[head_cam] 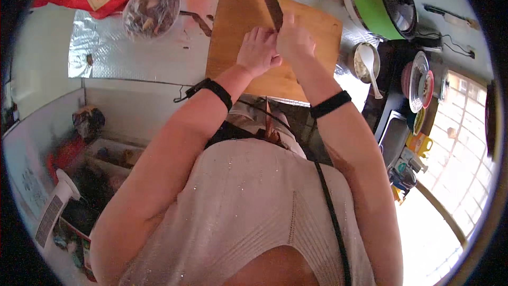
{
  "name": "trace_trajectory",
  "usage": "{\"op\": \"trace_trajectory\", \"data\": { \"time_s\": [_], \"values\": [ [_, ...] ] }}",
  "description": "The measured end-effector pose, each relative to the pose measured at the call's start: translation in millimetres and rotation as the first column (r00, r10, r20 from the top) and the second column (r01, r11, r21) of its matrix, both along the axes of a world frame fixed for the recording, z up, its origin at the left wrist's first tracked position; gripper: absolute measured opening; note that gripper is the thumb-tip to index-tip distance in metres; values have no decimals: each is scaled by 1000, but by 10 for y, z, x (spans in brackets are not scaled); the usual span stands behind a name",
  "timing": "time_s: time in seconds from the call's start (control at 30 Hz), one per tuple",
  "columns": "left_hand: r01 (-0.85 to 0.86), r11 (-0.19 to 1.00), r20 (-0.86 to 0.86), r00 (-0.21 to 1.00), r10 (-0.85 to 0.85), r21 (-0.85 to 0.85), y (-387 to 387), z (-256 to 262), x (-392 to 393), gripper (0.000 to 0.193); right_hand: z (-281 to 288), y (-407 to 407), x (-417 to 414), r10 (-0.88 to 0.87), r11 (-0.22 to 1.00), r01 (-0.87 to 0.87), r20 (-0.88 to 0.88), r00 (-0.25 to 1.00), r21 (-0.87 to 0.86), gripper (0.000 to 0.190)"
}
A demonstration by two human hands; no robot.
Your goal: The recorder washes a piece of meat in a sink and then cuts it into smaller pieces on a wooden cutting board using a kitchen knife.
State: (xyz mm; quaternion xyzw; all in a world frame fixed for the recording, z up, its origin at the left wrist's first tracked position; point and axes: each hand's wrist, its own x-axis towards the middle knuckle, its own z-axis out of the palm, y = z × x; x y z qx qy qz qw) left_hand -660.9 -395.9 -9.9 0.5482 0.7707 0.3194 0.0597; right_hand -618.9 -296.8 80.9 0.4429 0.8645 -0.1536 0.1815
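Note:
My right hand (294, 41) is closed around the handle of a kitchen cleaver (271, 2). The dark blade points away from me above a wooden cutting board (317, 20). Close beside it on the left, my left hand (260, 49) rests over the board with its fingers bent down and its thumb towards the right hand. Whatever may lie beneath those fingers is hidden. Both wrists wear black bands.
Left of the board are a bowl of food under clear plastic (151, 10) and a red bag (99, 8). To the right stand a green electric pot (367, 4), a bowl of white food with a spoon (359, 65), several plates (418, 81) and a sink (393, 135). A black cable (327, 194) hangs down my front.

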Motion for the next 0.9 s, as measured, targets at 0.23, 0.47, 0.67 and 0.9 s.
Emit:
{"op": "trace_trajectory", "data": {
  "time_s": [0.23, 0.47, 0.67, 0.9],
  "values": [
    [-23, 998, 50, 999, 20, 60, -1, -111, 28, 48, -14, -230, 581, -55, 994, 48, -64, 996, -98, 34],
    [-46, 998, -51, 998, 44, -46, -18, -130, 106, 54, -200, -75, 228, 93, 995, -95, -77, 993, -15, 30],
    [-60, 998, -85, 995, 59, -10, 21, -157, 73, 58, -133, 6, 28, -25, 998, 18, -125, 992, -53, 37],
    [21, 990, 302, 953, 22, -138, 95, -116, -22, 54, 120, -17, -19, 57, 998, -57, 28, 998, -2, 32]
  ]
}}
